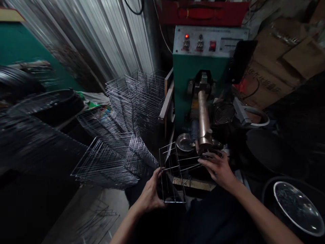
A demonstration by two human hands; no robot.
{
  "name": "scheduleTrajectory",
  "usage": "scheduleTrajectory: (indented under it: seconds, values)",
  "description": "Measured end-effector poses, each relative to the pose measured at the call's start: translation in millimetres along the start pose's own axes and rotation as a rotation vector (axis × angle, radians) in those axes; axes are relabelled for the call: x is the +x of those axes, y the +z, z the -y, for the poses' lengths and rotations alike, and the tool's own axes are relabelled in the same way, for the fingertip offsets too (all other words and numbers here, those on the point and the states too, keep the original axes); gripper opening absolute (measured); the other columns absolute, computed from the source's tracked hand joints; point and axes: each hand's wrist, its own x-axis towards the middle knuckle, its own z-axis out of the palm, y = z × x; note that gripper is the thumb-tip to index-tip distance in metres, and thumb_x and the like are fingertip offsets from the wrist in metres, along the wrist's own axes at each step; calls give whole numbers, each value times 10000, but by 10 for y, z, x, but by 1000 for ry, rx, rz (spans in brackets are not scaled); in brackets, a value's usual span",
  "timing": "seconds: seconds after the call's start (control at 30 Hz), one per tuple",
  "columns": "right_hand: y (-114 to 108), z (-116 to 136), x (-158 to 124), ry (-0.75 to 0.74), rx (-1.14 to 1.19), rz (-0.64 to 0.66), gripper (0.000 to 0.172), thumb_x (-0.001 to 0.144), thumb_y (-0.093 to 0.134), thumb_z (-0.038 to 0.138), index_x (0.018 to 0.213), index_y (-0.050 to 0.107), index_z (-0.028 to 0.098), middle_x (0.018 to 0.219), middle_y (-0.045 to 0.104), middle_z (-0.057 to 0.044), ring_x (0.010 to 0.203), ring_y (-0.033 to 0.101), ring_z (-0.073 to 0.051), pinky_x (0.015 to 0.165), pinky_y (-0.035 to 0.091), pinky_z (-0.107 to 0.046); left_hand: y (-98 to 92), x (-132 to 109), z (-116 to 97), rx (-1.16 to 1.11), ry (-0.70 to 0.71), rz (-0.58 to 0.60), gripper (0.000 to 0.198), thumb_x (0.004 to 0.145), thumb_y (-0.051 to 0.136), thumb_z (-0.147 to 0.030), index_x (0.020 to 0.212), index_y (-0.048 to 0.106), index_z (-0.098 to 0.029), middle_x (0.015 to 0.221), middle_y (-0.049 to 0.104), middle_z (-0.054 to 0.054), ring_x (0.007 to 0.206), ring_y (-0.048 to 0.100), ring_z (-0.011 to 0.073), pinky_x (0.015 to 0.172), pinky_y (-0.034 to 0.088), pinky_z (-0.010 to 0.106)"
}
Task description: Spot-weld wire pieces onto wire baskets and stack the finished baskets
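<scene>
My left hand (150,194) grips the near left side of a small wire rack (175,202), thumb and fingers around its edge wires. Two long wires run from this rack to the right, to my right hand (218,168). The fingers of my right hand are closed at the far ends of those wires, right under the tip of a copper-coloured cylinder (203,115). The fingertips are partly hidden there. This cylinder sticks out of a green machine (184,91) with a lit red lamp on its panel.
Stacked wire racks (135,101) stand left of the machine, with another nested stack (109,162) nearer. A metal bowl (184,142) sits below the cylinder. At right are cardboard boxes (271,78) and a round glass lid (298,206). Loose wires (101,217) lie on the floor.
</scene>
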Motion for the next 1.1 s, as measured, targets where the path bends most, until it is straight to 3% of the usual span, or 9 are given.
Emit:
scheduleTrajectory:
  seconds: [0.3,0.47,0.53,0.7,0.87,1.0,1.1]
  values:
    - [13,-2,94,28,9,-15,424,964,595,44,1290,650,309,1147,762,-41,1162,653,-236,1030,249,-483,-74,91,-13,13,-12,-6,1232,474,893,-199,1499,215,-285,1466,566,179,1416,536,418,1151,479,595]
    - [66,1,101,66,24,-58,283,1016,592,104,1213,675,290,1123,768,-41,1131,672,-235,994,279,-455,-96,92,-100,-57,-20,5,1075,571,857,-235,1464,262,-288,1470,562,148,1302,642,365,1056,574,522]
    - [49,-22,96,98,32,-60,186,1047,577,155,1158,685,259,1109,770,-52,1087,692,-236,975,310,-440,-110,76,-153,-69,-31,1,1094,549,861,-232,1461,258,-287,1455,578,157,1222,690,364,1018,592,517]
    - [-28,-178,82,116,107,-58,156,1078,527,244,1067,681,220,1098,761,-82,1023,714,-238,943,413,-403,-196,139,-182,-100,1,27,1104,506,813,-157,1443,241,-263,1354,644,157,1379,569,402,1133,486,566]
    - [38,-263,196,116,92,-113,194,1076,506,242,1043,696,225,1014,769,-70,933,723,-234,915,449,-405,-301,310,-106,-76,-26,25,1152,506,798,-143,1474,183,-245,1475,536,206,1444,499,425,1175,420,611]
    - [107,-264,294,100,83,-120,214,1076,516,257,1016,719,227,972,776,-58,915,729,-228,925,467,-401,-344,379,-118,-115,-19,56,1142,553,834,-182,1495,192,-242,1524,483,214,1471,467,420,1159,453,593]
    - [-60,-400,78,188,100,-129,217,1069,550,360,1052,732,245,1017,776,-51,972,727,-244,972,489,-418,-345,380,-89,-206,32,87,1139,618,879,-270,1529,196,-266,1547,469,188,1482,459,392,1187,426,592]
